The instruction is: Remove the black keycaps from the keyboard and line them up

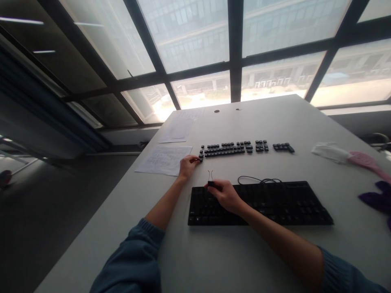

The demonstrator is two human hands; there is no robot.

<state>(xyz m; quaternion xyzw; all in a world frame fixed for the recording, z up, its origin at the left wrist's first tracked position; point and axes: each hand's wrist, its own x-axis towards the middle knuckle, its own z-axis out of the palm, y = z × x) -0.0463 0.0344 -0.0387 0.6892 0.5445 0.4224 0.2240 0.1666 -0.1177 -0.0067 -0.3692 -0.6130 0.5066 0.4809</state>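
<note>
A black keyboard lies on the white table, its cable looped behind it. Beyond it, several loose black keycaps are laid out in rows. My left hand reaches to the left end of those rows, fingers pinched on a keycap. Over the keyboard's upper left corner, my right hand is closed on a small black binder clip whose wire handles stick up.
Two printed paper sheets lie left of the keycaps. A white cloth, a pink item and a purple item sit at the right edge. Large windows stand behind the table; the table's left edge drops to dark floor.
</note>
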